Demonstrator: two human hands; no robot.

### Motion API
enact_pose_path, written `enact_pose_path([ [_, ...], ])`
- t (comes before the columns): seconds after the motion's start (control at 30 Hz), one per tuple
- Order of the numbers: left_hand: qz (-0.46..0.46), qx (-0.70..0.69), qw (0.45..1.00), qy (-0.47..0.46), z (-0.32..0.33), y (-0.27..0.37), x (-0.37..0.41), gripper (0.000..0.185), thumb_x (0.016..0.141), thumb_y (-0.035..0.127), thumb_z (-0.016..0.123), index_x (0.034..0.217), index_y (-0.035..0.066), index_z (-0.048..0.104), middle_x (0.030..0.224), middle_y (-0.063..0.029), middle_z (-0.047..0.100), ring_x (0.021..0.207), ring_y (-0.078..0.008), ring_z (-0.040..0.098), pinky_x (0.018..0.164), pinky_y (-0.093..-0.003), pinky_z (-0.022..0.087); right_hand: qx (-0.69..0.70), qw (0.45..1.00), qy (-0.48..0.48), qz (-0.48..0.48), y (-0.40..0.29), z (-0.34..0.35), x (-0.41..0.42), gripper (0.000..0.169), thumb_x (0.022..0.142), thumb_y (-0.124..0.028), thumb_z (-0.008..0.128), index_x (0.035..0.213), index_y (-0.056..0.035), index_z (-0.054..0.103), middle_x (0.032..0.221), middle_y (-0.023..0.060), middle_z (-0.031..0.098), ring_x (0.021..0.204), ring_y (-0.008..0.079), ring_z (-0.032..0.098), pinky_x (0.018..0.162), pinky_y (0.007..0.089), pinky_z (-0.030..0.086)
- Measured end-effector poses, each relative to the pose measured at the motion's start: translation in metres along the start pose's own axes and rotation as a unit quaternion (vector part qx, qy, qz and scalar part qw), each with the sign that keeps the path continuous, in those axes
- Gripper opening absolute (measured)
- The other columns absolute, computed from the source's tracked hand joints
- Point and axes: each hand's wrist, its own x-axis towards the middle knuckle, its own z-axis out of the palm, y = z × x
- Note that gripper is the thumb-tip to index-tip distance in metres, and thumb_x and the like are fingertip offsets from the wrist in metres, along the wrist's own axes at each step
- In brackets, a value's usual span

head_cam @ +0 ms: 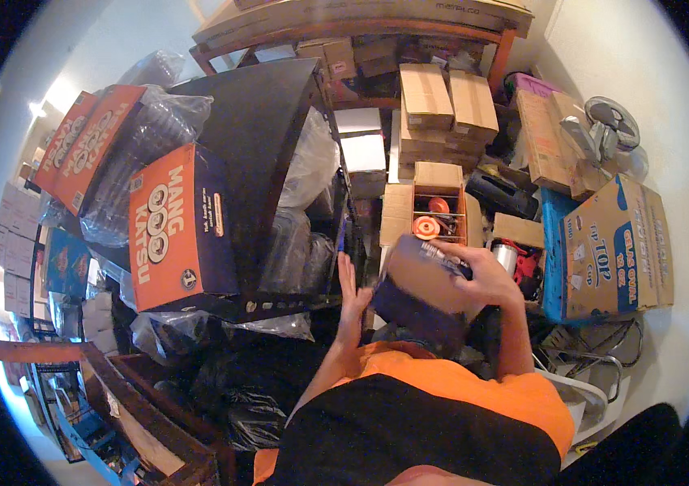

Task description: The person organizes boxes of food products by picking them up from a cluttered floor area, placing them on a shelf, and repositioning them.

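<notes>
My right hand (485, 276) grips the upper right side of a dark box (423, 288) with a brown face, tilted in front of my chest and a little blurred. My left hand (353, 294) is upright with straight fingers at the box's left side, by the edge of a black cabinet (247, 115). Whether its thumb touches the box I cannot tell. Just beyond the held box stands an open carton (466, 200) with orange and white round parts (426, 227) inside. To its right, another open carton (518, 228) holds a silver cylinder (504, 258) and red parts (527, 267).
Orange printed boxes (165, 228) and plastic-wrapped goods (308, 164) crowd the cabinet on the left. Brown cartons (426, 97) are stacked ahead, before a wooden rack (344, 29). A large printed carton (618, 249) and a fan (612, 124) stand right. Black plastic bags (253, 407) lie lower left.
</notes>
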Motion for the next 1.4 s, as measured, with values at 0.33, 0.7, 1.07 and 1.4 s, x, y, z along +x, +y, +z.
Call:
enact_pose_path([
  [0.33,0.008,-0.054,0.996,-0.068,0.009,0.032,0.020,0.032,0.092,0.024,0.055,0.115,0.002,0.055,0.105,-0.0036,0.061,0.094,-0.0097,0.054,0.084,-0.0243,0.042,0.281,0.954,0.030,-0.099,0.000,-0.002,-0.010,0.068,0.073,-0.033,0.072,0.130,-0.0092,0.045,0.116,0.0087,0.056,0.104,0.0180,0.054,0.088,0.0333,0.044],
  [0.7,-0.107,-0.239,0.964,-0.042,0.004,-0.007,0.002,0.039,0.096,0.028,0.038,0.121,-0.001,0.048,0.115,-0.0090,0.056,0.107,-0.0172,0.053,0.096,-0.0315,0.038,0.432,0.877,0.210,0.002,0.011,0.045,-0.012,0.022,0.086,-0.013,0.061,0.103,-0.0036,0.054,0.100,0.0045,0.060,0.095,0.0120,0.054,0.082,0.0265,0.042],
  [1.07,0.022,-0.161,0.982,-0.093,-0.004,0.038,-0.003,0.080,0.091,0.062,0.011,0.131,-0.001,0.038,0.128,-0.0129,0.047,0.121,-0.0233,0.042,0.105,-0.0349,0.025,0.410,0.867,0.279,-0.044,-0.014,0.052,0.000,0.023,0.092,-0.022,0.053,0.103,-0.0026,0.059,0.092,0.0026,0.062,0.082,0.0083,0.056,0.069,0.0219,0.045],
  [1.4,0.010,-0.170,0.981,-0.088,-0.013,0.079,-0.015,0.079,0.053,0.000,0.050,0.132,0.005,0.040,0.133,-0.0152,0.046,0.122,-0.0243,0.045,0.102,-0.0333,0.035,0.287,0.921,0.262,-0.016,0.010,0.051,0.019,0.033,0.095,-0.031,0.046,0.093,-0.0018,0.062,0.084,0.0041,0.062,0.075,0.0103,0.057,0.067,0.0243,0.046],
])
